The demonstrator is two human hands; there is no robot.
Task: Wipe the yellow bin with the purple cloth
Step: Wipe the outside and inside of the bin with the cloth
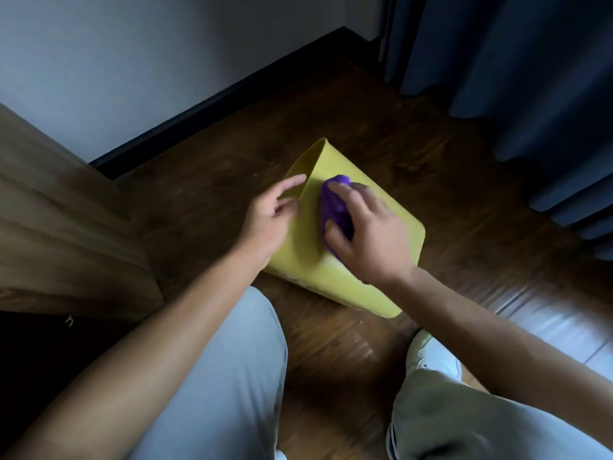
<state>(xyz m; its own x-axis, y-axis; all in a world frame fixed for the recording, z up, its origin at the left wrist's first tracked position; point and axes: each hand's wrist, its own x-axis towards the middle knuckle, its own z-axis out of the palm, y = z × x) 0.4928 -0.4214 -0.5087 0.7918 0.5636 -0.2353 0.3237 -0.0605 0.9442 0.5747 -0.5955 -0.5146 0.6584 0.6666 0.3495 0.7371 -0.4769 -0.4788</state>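
Two bare hands reach down to a yellow bin [335, 280] lying on its side on the wood floor [431, 154]. The right hand [368, 234] presses a bunched purple cloth [333, 207] against the bin's top side. The left hand [272, 220] is open, fingers spread, touching the bin's left edge.

Dark wooden floor [381, 104]; pale wall [149, 54] with black skirting board [232, 91] at eleven o'clock, blue curtains [530, 78] at two, wooden furniture [59, 227] at nine.

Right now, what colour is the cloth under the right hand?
Purple cloth, pressed on the yellow bin; head view.
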